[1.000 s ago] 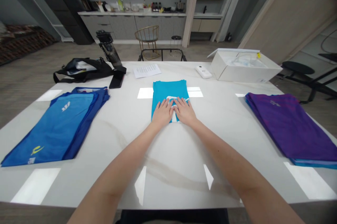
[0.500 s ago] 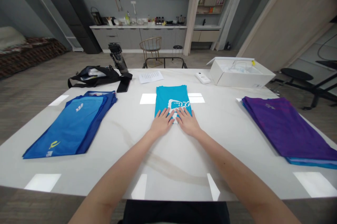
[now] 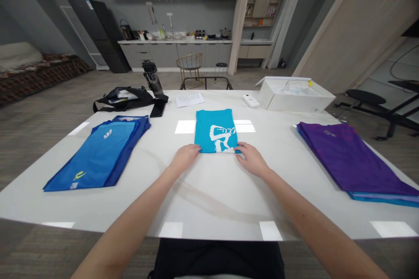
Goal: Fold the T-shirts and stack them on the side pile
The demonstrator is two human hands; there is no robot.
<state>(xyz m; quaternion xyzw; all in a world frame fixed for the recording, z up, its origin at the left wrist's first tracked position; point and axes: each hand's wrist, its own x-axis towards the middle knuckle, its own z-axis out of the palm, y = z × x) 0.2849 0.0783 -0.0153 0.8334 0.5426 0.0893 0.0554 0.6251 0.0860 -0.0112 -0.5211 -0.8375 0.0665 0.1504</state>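
A folded turquoise T-shirt (image 3: 212, 122) with a white print lies flat on the white table in front of me. My left hand (image 3: 186, 157) is closed at its near left corner, the fingertips on the fabric edge and the thumb mostly hidden. At the near right corner, my right hand (image 3: 252, 159) pinches the edge between fingers and thumb. To the left lies a pile of folded blue shirts (image 3: 98, 148), a lighter blue one on top. A folded purple shirt (image 3: 353, 156) rests over blue ones at the right.
Along the far side are a black bag (image 3: 126, 98), a dark bottle (image 3: 152, 79), a phone (image 3: 158, 108), a printed sheet (image 3: 190, 99), a white handheld device (image 3: 251, 101) and an open white box (image 3: 294, 100). The table's near edge (image 3: 216, 239) runs just before me.
Both hands have slid apart from the middle of the turquoise T-shirt's near part to its two near corners, and their flat fingers have closed on the edges. The camera view has tilted up slightly.
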